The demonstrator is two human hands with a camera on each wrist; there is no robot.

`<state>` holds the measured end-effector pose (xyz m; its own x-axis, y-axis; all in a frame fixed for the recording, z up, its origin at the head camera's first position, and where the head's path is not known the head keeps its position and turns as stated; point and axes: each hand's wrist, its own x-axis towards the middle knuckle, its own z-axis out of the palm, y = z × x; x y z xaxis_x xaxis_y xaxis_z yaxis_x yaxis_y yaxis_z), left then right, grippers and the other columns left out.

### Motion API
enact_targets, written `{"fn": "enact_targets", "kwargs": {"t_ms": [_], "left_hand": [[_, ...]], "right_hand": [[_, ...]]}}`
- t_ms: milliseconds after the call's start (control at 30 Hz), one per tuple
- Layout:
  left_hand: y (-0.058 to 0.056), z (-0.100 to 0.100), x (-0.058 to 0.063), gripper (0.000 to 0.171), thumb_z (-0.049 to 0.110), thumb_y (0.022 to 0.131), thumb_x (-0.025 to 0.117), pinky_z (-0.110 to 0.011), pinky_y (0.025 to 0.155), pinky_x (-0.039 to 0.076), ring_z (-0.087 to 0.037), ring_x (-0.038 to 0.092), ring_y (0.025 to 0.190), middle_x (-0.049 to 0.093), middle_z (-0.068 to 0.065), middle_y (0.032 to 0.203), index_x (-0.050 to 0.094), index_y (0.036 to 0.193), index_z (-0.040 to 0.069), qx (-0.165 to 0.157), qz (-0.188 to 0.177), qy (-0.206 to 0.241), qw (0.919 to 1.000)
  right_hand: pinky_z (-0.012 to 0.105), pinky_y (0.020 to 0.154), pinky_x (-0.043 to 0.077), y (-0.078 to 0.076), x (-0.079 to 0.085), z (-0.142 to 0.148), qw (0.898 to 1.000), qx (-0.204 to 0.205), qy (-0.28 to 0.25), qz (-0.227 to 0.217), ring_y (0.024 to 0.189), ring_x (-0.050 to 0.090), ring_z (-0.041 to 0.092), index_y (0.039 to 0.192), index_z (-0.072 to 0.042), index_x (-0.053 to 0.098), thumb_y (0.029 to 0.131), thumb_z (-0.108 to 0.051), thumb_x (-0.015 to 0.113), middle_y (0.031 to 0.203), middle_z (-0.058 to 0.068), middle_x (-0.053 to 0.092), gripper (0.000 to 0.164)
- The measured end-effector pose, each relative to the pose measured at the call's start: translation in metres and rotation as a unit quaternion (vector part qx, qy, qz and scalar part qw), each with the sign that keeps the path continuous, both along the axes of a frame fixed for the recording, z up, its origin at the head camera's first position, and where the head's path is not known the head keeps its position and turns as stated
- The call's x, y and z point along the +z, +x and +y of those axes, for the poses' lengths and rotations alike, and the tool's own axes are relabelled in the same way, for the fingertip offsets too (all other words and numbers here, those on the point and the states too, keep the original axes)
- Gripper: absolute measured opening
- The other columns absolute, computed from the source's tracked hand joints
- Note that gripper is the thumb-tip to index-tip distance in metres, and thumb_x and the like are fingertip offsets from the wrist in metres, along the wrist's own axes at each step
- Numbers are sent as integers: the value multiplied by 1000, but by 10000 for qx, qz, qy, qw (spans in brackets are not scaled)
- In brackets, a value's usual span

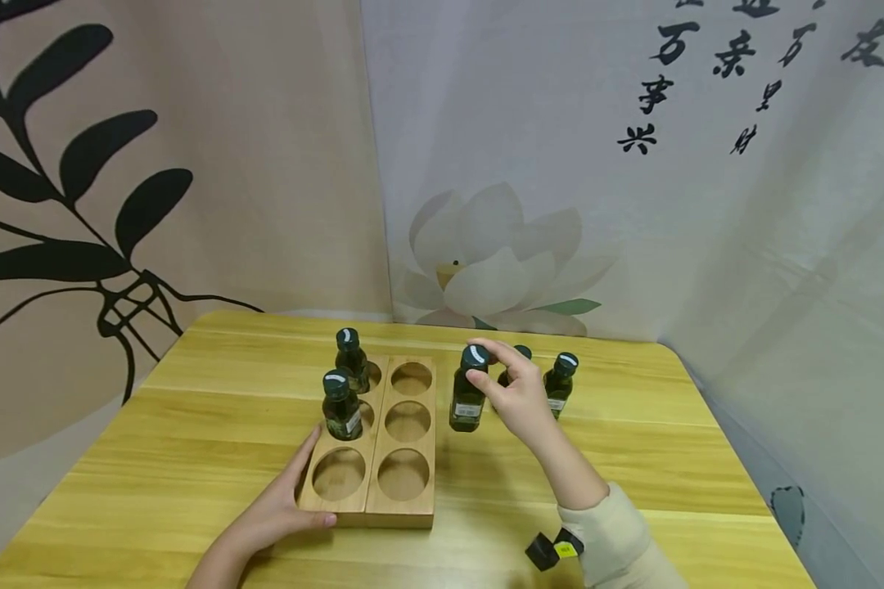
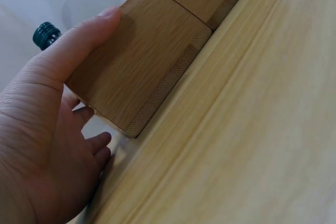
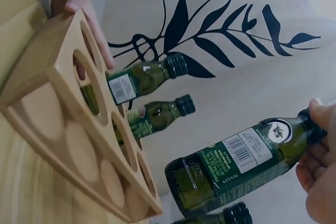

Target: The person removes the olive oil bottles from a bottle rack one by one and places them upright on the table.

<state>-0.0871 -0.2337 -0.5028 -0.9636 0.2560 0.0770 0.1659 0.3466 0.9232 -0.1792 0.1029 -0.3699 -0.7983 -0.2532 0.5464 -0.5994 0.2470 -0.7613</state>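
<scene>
My right hand [image 1: 519, 401] pinches a small dark-green glass bottle [image 1: 467, 401] by its black cap and neck, raised just right of the wooden bottle rack [image 1: 371, 474]. In the right wrist view this bottle [image 3: 231, 163] hangs tilted, with a barcode label and a round white emblem showing. My left hand [image 1: 283, 499] holds the rack's near left corner, thumb on the front face [image 2: 142, 51] and fingers along the left side. Two similar bottles stand in the rack's left column, one in the middle hole [image 1: 342, 409] and one in the back hole [image 1: 351, 360].
Right of the rack, behind my right hand, stand two more bottles, one mostly hidden and one at the far right [image 1: 560, 384]. The wooden table [image 1: 633, 491] ends at a printed cloth backdrop [image 1: 302, 164]. A black strap device [image 1: 552, 550] sits at my right sleeve.
</scene>
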Motion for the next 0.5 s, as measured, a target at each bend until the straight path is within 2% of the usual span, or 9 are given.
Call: {"fn": "enact_targets", "kwargs": {"t_ms": [200,433,500], "left_hand": [[0,-1,1,123,13,67,87,-72,101,4,-48,-2,139,-2,-19,158,2,155,15,-36,33,11,10000],[0,-1,-2,124,13,67,87,-73,100,5,-48,-2,138,-2,-20,158,1,155,20,-25,63,-1,10000],[-1,-2,-3,125,14,67,87,-73,100,6,-48,-1,138,-2,-20,158,0,155,21,-19,63,-23,10000]], "right_hand": [[26,64,45,-1,-5,6,9998,33,-78,-193,96,53,20,122,-6,64,87,-8,70,115,7,63,35],[38,79,48,18,9,1,9985,-167,98,-506,99,54,29,120,6,62,87,-1,68,119,21,60,35],[34,74,47,19,4,2,9980,-236,145,-575,99,54,28,121,5,62,87,-2,68,120,20,60,35]]}}
